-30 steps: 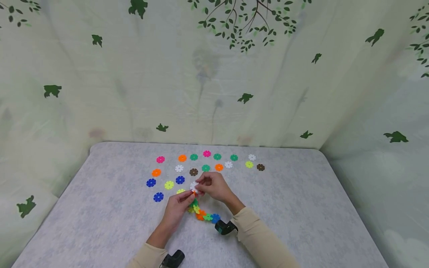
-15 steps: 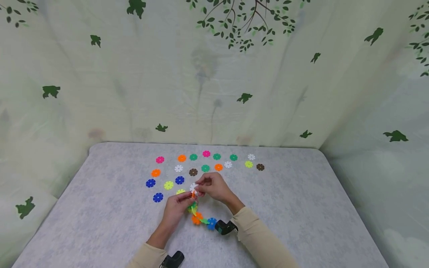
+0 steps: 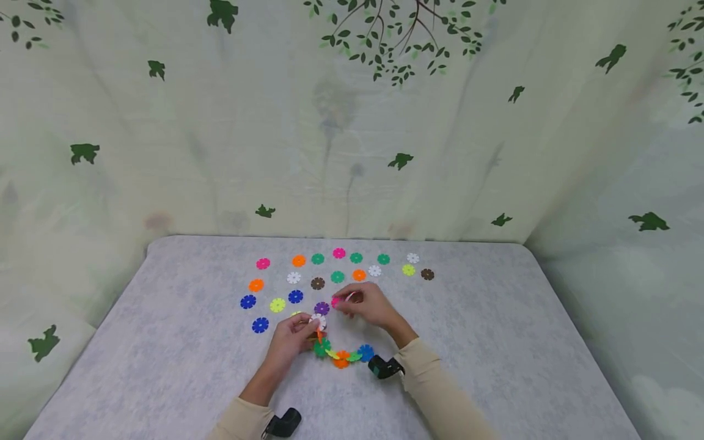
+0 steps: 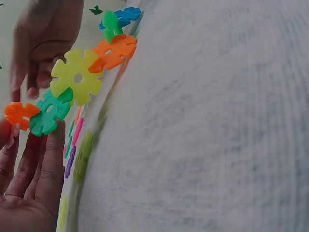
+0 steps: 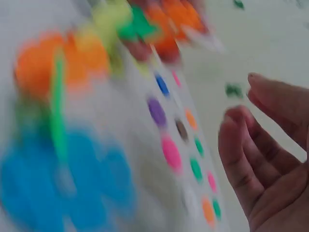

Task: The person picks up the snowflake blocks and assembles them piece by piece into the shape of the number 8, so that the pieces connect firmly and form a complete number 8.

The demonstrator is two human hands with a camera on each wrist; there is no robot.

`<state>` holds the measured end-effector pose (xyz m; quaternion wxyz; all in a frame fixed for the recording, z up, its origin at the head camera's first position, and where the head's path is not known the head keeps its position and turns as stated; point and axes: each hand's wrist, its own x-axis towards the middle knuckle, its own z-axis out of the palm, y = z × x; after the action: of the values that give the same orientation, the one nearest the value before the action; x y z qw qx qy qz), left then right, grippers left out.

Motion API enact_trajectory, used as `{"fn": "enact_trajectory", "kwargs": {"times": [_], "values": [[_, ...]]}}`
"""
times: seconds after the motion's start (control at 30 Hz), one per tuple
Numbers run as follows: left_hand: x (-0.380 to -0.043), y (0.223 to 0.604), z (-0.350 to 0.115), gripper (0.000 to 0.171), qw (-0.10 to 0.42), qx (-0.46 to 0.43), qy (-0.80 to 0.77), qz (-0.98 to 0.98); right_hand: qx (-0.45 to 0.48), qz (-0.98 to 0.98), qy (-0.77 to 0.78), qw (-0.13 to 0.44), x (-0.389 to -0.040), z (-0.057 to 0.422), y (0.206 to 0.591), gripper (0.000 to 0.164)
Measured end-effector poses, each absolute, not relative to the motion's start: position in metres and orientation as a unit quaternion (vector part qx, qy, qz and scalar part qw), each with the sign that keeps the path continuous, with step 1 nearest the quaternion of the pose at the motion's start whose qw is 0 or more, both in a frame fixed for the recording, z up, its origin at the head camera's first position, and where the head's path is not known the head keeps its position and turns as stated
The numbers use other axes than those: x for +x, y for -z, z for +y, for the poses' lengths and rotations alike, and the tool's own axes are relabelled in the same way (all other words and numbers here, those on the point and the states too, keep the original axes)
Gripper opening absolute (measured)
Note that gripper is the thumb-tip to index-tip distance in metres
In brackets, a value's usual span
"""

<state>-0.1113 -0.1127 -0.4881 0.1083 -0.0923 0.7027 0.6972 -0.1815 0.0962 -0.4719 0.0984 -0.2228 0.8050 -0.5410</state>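
Chain (image 3: 341, 359) of coloured, notched discs hangs from the person's left hand (image 3: 290, 336) in the head view, that hand pinching it near its white disc (image 3: 318, 322). From there it curves toward the right wrist: orange, green, yellow, orange, light green, then a blue disc (image 3: 365, 352) at the far end, near the black wrist camera (image 3: 385, 366) on the right sleeve. The right hand (image 3: 370, 304) is unclasped and empty, just ahead and to the right of the left one, its fingertips over a pink disc (image 3: 335, 302) on the table (image 3: 495, 342). A purple disc (image 3: 321, 308) lies between the two hands; dark blue discs (image 3: 260, 324) lie to the left of the left hand, and more loose discs lie beyond both.

From the left wrist, the chain runs up and away from the left fingers, passing beside the right hand, which appears above them.

From the right wrist, thumb and fingers stand apart with nothing between them, and loose discs lie between that hand and the chain. The chain is blurred here; I cannot tell whether its blue end touches the table.
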Motion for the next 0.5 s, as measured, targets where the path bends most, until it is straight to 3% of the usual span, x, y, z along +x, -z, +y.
{"fn": "enact_trajectory", "kwargs": {"times": [0.13, 0.2, 0.33, 0.5], "values": [[-0.109, 0.489, -0.115, 0.023, 0.099, -0.097, -0.689, 0.711, -0.068, 0.857, 0.509, -0.031, -0.204, 0.154, 0.486, 0.020], [-0.108, 0.489, -0.115, 0.025, 0.097, -0.099, -0.684, 0.716, 0.026, 0.873, 0.483, -0.065, -0.214, 0.183, 0.494, 0.023], [-0.109, 0.491, -0.117, 0.026, 0.101, -0.100, -0.683, 0.716, 0.136, 0.893, 0.427, -0.041, -0.224, 0.225, 0.506, 0.039], [-0.109, 0.491, -0.118, 0.024, 0.100, -0.102, -0.688, 0.712, 0.110, 0.931, 0.349, 0.008, -0.231, 0.240, 0.505, 0.042]]}}
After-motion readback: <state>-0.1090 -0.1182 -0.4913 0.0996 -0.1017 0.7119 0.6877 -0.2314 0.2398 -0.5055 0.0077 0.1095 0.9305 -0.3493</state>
